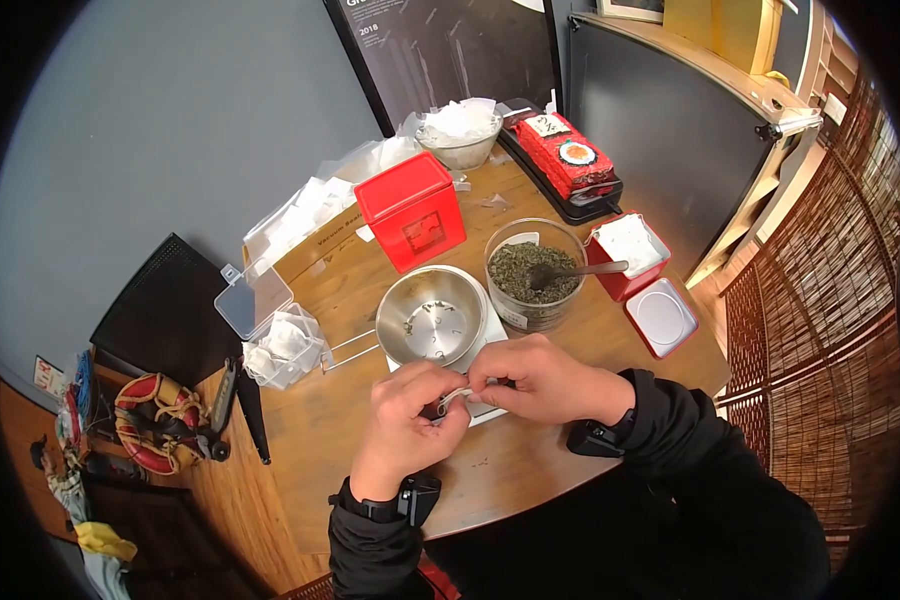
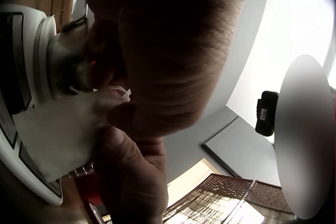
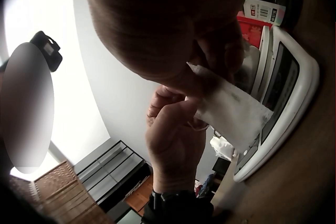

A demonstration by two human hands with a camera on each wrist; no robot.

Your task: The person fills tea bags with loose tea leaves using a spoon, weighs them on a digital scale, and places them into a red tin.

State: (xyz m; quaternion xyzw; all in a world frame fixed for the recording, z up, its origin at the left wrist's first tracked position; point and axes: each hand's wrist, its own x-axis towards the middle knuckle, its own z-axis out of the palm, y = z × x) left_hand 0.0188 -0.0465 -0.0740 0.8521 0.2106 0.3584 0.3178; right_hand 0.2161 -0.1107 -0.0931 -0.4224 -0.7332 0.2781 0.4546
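Over the near edge of a white kitchen scale (image 1: 496, 328), both hands meet at a small white drawstring tea bag (image 3: 233, 111). My left hand (image 1: 410, 425) pinches the bag's top, where a loop of string (image 2: 122, 94) shows. The thumb and fingers of my right hand (image 1: 540, 382) pinch the same end from the other side. The bag hangs below the fingers, in front of the scale's panel in both wrist views. A steel pot (image 1: 394, 318) with a few leaf bits inside sits on the scale, just beyond the hands.
Right of the pot stands a clear tub (image 1: 545, 318) of dried leaves with a spoon (image 1: 598, 268) in it. Nearby are a red tin (image 1: 650, 280) of white bags, its lid (image 1: 662, 318), a red canister (image 1: 410, 210) and a plastic box (image 1: 305, 365) at left.
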